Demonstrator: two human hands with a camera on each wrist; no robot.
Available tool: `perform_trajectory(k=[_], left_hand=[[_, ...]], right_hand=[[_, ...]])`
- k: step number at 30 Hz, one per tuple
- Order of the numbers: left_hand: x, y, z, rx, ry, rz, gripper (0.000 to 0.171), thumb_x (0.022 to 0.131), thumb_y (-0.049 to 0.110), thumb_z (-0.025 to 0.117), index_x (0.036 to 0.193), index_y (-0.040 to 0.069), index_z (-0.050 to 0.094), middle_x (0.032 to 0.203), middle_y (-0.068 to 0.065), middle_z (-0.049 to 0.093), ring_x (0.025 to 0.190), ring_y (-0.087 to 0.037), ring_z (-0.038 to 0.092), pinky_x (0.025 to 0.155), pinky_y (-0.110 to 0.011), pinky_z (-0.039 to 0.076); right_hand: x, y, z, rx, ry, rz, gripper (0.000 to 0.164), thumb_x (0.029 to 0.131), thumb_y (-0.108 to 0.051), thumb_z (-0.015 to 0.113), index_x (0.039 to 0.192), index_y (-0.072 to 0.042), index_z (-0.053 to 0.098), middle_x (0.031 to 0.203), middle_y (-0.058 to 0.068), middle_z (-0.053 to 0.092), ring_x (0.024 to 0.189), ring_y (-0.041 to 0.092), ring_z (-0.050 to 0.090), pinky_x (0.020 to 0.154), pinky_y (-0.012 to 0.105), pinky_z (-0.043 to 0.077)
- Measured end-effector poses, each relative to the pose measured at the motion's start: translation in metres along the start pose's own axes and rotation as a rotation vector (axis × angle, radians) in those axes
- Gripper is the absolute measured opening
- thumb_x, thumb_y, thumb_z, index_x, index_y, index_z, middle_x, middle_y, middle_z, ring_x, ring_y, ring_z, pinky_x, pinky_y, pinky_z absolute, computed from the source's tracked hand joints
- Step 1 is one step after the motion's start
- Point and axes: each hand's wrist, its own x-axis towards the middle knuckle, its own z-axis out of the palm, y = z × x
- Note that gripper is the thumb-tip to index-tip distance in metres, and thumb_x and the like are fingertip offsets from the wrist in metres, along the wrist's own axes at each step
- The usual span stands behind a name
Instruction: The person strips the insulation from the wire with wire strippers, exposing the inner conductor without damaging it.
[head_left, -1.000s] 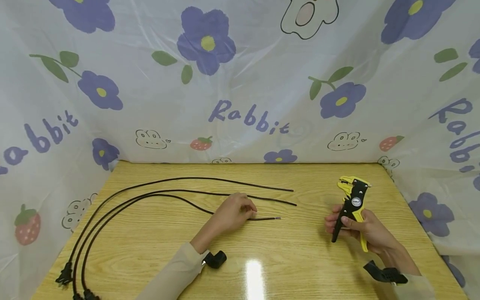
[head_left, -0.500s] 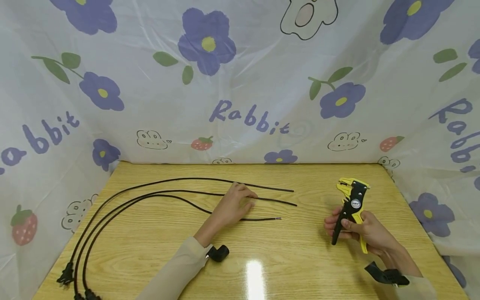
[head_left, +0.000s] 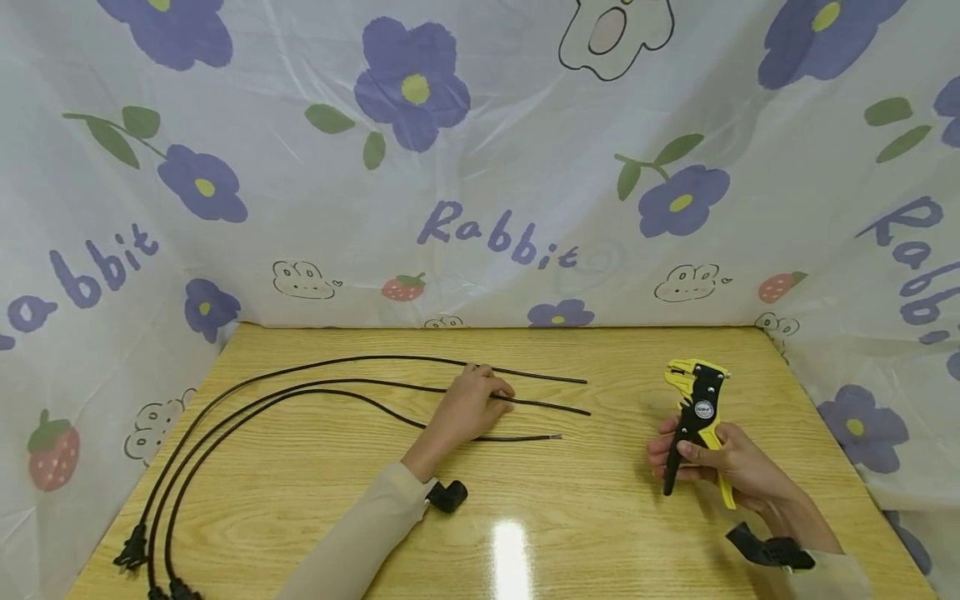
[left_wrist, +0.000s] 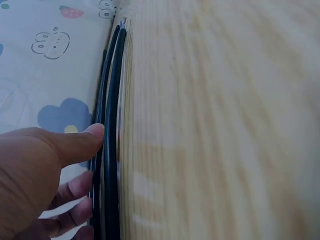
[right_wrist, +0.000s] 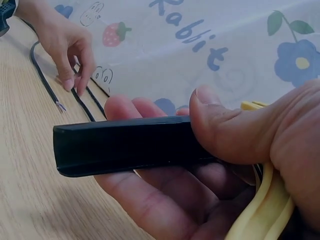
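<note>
My left hand [head_left: 471,404] pinches the middle one of three black power cables, the middle cable [head_left: 551,407], between thumb and fingers, short of its free end. In the left wrist view the thumb [left_wrist: 82,145] lies against a cable. The nearest cable [head_left: 517,439] runs under that hand; its stripped end [right_wrist: 60,106] shows bare wires in the right wrist view. My right hand [head_left: 742,468] holds a yellow and black wire stripper [head_left: 703,408] above the table, head up. Its black handle [right_wrist: 125,145] lies across the fingers, and the thumb presses on it.
The farthest cable [head_left: 390,357] curves along the back of the wooden table [head_left: 600,517]. Plugs, such as the plug [head_left: 132,550], lie at the front left. A flower-printed curtain [head_left: 510,167] closes off the back and sides.
My left hand has moved from beside the nearest cable to the middle cable and now pinches it; that cable's end has shifted slightly. The wire stripper has moved a little left and down.
</note>
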Motion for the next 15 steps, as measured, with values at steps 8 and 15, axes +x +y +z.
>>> perform_trajectory(k=[8,15], left_hand=[[0.0075,0.0069,0.0038,0.064,-0.001,0.013,0.01,0.094,0.03,0.077,0.09,0.021,0.076,0.09,0.0,0.066,0.083,-0.018,0.053,0.076,-0.035,0.048],[0.0063,0.0067,-0.0022,-0.044,-0.012,0.029,0.01,0.099,0.02,0.071,0.09,0.017,0.067,0.092,0.002,0.067,0.085,-0.016,0.051,0.076,-0.033,0.047]], right_hand=[[-0.0007,0.0012,-0.0002,-0.037,0.033,0.041,0.027,0.108,-0.002,0.047,0.134,0.001,0.051,0.119,0.01,0.075,0.11,0.03,0.074,0.095,0.046,0.058],[0.0008,-0.0031,0.0057,-0.052,0.041,0.024,0.028,0.108,-0.002,0.048,0.136,0.002,0.051,0.117,0.008,0.075,0.11,0.028,0.074,0.094,0.043,0.058]])
